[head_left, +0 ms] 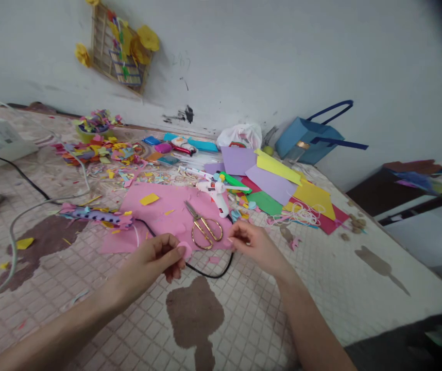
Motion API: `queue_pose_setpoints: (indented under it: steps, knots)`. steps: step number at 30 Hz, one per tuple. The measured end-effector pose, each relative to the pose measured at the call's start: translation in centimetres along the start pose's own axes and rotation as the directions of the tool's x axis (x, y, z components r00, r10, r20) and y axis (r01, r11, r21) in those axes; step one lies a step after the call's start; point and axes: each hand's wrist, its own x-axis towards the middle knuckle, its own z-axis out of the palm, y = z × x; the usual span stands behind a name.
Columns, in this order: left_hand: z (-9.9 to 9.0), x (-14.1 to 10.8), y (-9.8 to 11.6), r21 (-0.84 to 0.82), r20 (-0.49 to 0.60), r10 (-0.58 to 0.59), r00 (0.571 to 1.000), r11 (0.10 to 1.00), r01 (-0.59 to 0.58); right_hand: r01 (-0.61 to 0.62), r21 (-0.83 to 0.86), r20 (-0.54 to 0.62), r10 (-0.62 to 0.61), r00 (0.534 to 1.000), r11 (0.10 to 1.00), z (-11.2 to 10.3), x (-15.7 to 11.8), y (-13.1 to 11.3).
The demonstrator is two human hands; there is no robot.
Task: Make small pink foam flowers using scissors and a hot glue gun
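Observation:
Pinched between thumb and fingertips of my left hand (167,255) is a small rounded pink paper piece (186,250). My right hand (254,245) is closed at the fingertips beside the edge of the pink foam or paper sheet (159,191); anything in that pinch is too small to make out. Between the hands, gold-handled scissors (204,228) lie on the sheet, blades pointing away. A white glue gun (217,197) rests just beyond them, and a black cord (217,277) loops below both hands.
A decorated purple strip (97,215) lies at left near a grey cable (14,232). Paper scraps (108,152) pile up behind. Coloured sheets (273,183) and tangled white string (302,212) are at right. A blue bag (306,136) stands against the wall.

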Motion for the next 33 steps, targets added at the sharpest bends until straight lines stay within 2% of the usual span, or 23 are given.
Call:
queue_pose_setpoints:
  steps: [3, 4, 7, 9, 13, 20, 27, 33]
  knots:
    - [0.1, 0.0, 0.1, -0.029, -0.02, -0.011, 1.0, 1.0, 0.011, 0.058, 0.068, -0.059, -0.054, 0.997, 0.996, 2.7, 0.3, -1.4]
    - [0.1, 0.0, 0.1, -0.038, -0.024, -0.012, 1.0, 0.999, 0.012, 0.122, 0.122, -0.109, -0.109, 0.988, 0.985, 3.4, 0.3, -1.9]
    - [0.1, 0.1, 0.0, -0.056, -0.025, -0.011, 1.0, 0.998, 0.01, 0.34, 0.134, -0.249, -0.301, 0.921, 0.931, 4.8, 0.1, -3.0]
    - [0.1, 0.1, -0.1, -0.065, -0.028, -0.008, 1.0, 0.998, 0.006, 0.426, 0.077, -0.294, -0.388, 0.874, 0.901, 5.1, 0.0, -3.3]
    - [0.1, 0.5, -0.1, -0.094, -0.045, 0.01, 0.999, 0.995, -0.014, 0.494, 0.001, -0.305, -0.471, 0.828, 0.869, 5.2, -0.2, -3.3]
    - [0.4, 0.8, 0.2, -0.264, -0.121, 0.011, 0.993, 0.964, -0.043, 0.557, -0.039, -0.29, -0.543, 0.788, 0.83, 5.8, -0.3, -3.4]
    - [0.6, 0.4, 0.3, -0.139, -0.001, 0.039, 0.999, 0.989, -0.039, 0.556, -0.045, -0.287, -0.544, 0.788, 0.83, 6.3, -0.1, -3.2]
    - [0.3, 0.6, -0.2, -0.153, -0.027, 0.04, 0.999, 0.987, -0.044, 0.506, 0.012, -0.24, -0.489, 0.839, 0.863, 6.3, -0.1, -3.4]
